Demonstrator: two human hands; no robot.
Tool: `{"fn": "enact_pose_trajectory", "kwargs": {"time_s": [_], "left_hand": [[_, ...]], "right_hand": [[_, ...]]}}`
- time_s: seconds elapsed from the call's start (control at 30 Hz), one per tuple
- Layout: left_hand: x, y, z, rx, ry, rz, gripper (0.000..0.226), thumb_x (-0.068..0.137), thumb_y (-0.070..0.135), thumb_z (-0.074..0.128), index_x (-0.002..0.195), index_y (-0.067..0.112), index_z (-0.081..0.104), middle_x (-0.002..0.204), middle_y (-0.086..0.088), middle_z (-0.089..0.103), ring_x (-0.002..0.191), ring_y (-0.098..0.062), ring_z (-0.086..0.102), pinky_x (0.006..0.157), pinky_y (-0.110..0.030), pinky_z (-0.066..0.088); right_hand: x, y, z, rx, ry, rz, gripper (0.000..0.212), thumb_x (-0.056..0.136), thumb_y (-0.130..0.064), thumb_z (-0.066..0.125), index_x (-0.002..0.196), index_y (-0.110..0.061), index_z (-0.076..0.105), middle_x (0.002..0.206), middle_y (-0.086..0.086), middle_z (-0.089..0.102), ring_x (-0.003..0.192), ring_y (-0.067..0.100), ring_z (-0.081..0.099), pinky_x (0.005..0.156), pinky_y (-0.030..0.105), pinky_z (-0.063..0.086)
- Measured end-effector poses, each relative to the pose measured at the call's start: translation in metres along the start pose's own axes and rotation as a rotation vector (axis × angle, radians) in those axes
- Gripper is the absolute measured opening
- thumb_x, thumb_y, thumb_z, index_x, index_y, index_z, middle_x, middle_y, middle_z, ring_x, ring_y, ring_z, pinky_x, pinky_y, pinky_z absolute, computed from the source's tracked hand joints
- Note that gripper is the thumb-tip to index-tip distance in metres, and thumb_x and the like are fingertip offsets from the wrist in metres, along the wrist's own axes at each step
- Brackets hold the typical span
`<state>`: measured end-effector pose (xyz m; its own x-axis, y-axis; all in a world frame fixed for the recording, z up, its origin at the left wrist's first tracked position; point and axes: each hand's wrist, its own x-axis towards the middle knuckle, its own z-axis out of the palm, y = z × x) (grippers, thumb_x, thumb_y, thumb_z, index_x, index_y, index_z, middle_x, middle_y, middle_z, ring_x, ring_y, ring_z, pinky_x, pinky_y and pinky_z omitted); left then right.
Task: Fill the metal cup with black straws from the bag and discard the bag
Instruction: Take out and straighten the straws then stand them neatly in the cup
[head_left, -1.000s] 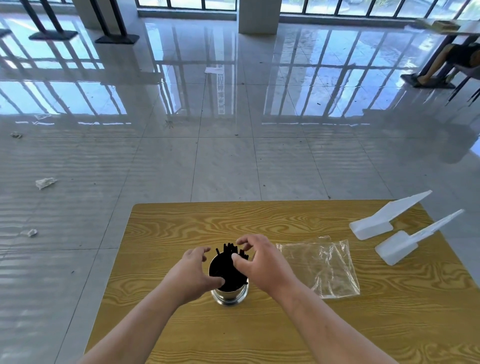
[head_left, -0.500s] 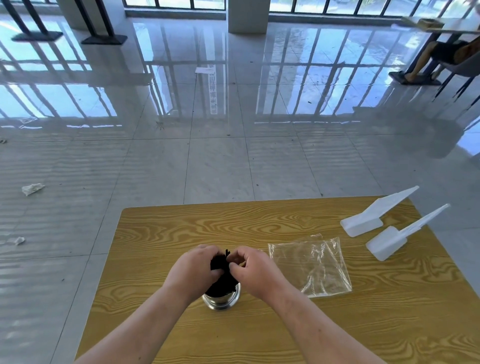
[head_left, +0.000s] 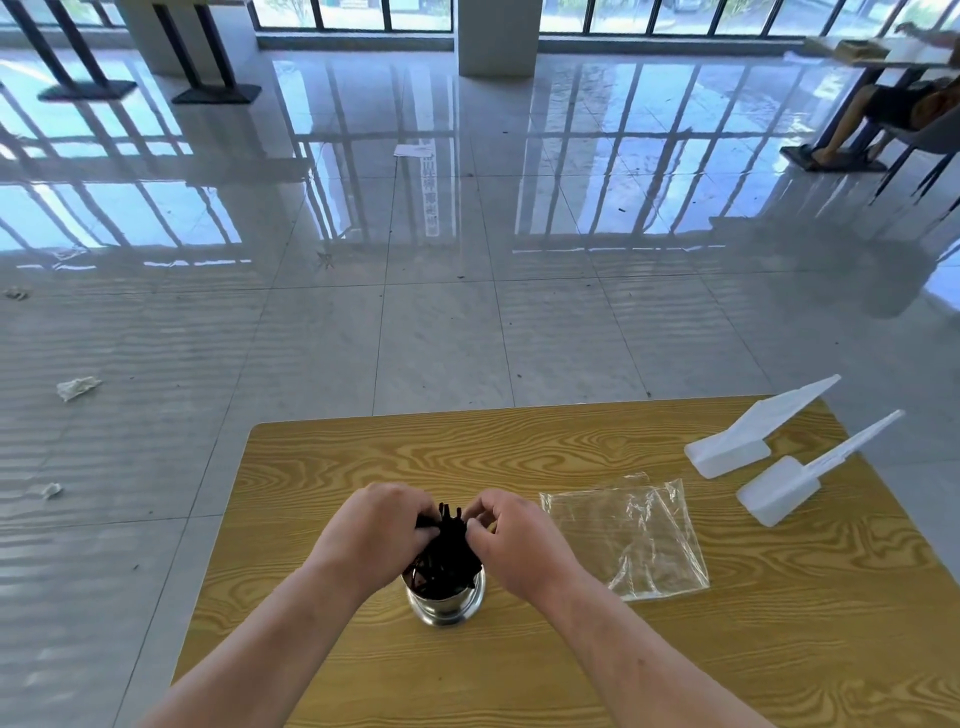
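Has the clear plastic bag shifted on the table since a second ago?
No. The bag lies flat right of the metal cup, below-left of the two white scoops, as before; only the camera moved.

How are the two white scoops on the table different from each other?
The far white scoop has a wide, flat handle; the near white scoop has a thin, narrow one. The far scoop's handle pokes out past the table edge at the back; the near scoop's pokes out past the right side. Both are plain white, lie untouched, and point up to the right.
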<state>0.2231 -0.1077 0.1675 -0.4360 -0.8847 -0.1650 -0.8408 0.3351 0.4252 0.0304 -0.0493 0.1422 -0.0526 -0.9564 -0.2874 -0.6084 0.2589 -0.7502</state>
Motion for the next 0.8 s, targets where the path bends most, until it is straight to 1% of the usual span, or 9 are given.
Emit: {"fn": "enact_pose_trajectory", "kwargs": {"time_s": [0.13, 0.3, 0.4, 0.43, 0.5, 0.6, 0.67, 0.73, 0.8], "left_hand": [[0.001, 0.006, -0.028, -0.027, 0.027, -0.007, 0.002, 0.083, 0.034, 0.08, 0.084, 0.034, 0.08, 0.075, 0.022, 0.071, 0.071, 0.007, 0.062, 0.059, -0.009, 0.037], [0.001, 0.008, -0.061, -0.068, 0.034, -0.05, 0.004, 0.081, 0.035, 0.083, 0.081, 0.038, 0.08, 0.07, 0.026, 0.071, 0.071, 0.007, 0.065, 0.062, -0.018, 0.048], [-0.002, 0.006, -0.078, -0.089, 0.066, -0.067, 0.008, 0.079, 0.037, 0.084, 0.076, 0.042, 0.078, 0.07, 0.033, 0.069, 0.075, 0.014, 0.063, 0.054, -0.013, 0.041], [-0.003, 0.006, -0.084, -0.097, 0.082, -0.078, 0.009, 0.078, 0.039, 0.085, 0.075, 0.043, 0.077, 0.071, 0.037, 0.068, 0.073, 0.014, 0.063, 0.052, -0.013, 0.039], [-0.005, 0.005, -0.096, -0.135, 0.095, -0.093, 0.011, 0.077, 0.04, 0.086, 0.076, 0.047, 0.077, 0.069, 0.034, 0.069, 0.067, 0.009, 0.065, 0.052, -0.017, 0.042], [-0.008, 0.006, -0.115, -0.19, 0.108, -0.101, 0.02, 0.076, 0.04, 0.088, 0.081, 0.055, 0.075, 0.067, 0.03, 0.071, 0.063, 0.006, 0.066, 0.058, -0.024, 0.05], [-0.01, 0.006, -0.126, -0.214, 0.129, -0.083, 0.023, 0.076, 0.038, 0.089, 0.082, 0.056, 0.075, 0.066, 0.027, 0.072, 0.062, 0.003, 0.067, 0.061, -0.027, 0.053], [-0.012, 0.006, -0.136, -0.258, 0.193, -0.068, 0.025, 0.077, 0.035, 0.09, 0.084, 0.054, 0.075, 0.065, 0.023, 0.073, 0.06, -0.004, 0.07, 0.063, -0.033, 0.059], [-0.011, 0.005, -0.14, -0.339, 0.317, -0.061, 0.027, 0.077, 0.031, 0.091, 0.086, 0.052, 0.076, 0.064, 0.019, 0.075, 0.061, -0.008, 0.073, 0.065, -0.034, 0.061]], "right_hand": [[0.0, -0.002, -0.002, -0.007, 0.024, -0.012, 0.013, 0.097, -0.029, 0.06, 0.095, -0.032, 0.072, 0.083, -0.012, 0.073, 0.066, 0.001, 0.063, 0.059, 0.022, 0.055], [-0.001, -0.005, -0.006, 0.018, 0.05, -0.018, 0.015, 0.097, -0.025, 0.06, 0.091, -0.031, 0.073, 0.081, -0.006, 0.076, 0.057, 0.003, 0.057, 0.055, 0.027, 0.052], [-0.001, -0.005, -0.008, 0.046, 0.075, -0.02, 0.017, 0.097, -0.022, 0.06, 0.089, -0.031, 0.072, 0.079, 0.0, 0.076, 0.05, 0.003, 0.053, 0.05, 0.026, 0.047], [-0.001, -0.005, -0.009, 0.052, 0.085, -0.021, 0.017, 0.097, -0.022, 0.06, 0.089, -0.031, 0.071, 0.077, 0.001, 0.076, 0.048, 0.003, 0.051, 0.049, 0.025, 0.045], [-0.002, -0.004, -0.009, 0.072, 0.099, -0.022, 0.018, 0.098, -0.021, 0.06, 0.088, -0.031, 0.071, 0.072, 0.002, 0.074, 0.046, 0.004, 0.047, 0.047, 0.026, 0.042], [-0.003, -0.003, -0.011, 0.1, 0.112, -0.023, 0.019, 0.099, -0.02, 0.06, 0.088, -0.031, 0.071, 0.057, -0.009, 0.064, 0.044, 0.004, 0.045, 0.044, 0.022, 0.038], [-0.004, -0.002, -0.013, 0.116, 0.129, -0.024, 0.019, 0.101, -0.019, 0.061, 0.09, -0.03, 0.072, 0.054, -0.016, 0.062, 0.043, 0.003, 0.047, 0.043, 0.019, 0.037], [-0.006, -0.002, -0.015, 0.129, 0.151, -0.026, 0.019, 0.102, -0.018, 0.061, 0.091, -0.029, 0.072, 0.053, -0.016, 0.062, 0.044, 0.003, 0.047, 0.043, 0.018, 0.037], [-0.007, -0.001, -0.017, 0.137, 0.169, -0.022, 0.019, 0.102, -0.017, 0.061, 0.09, -0.029, 0.072, 0.055, -0.012, 0.06, 0.045, 0.004, 0.045, 0.044, 0.022, 0.038]]}}
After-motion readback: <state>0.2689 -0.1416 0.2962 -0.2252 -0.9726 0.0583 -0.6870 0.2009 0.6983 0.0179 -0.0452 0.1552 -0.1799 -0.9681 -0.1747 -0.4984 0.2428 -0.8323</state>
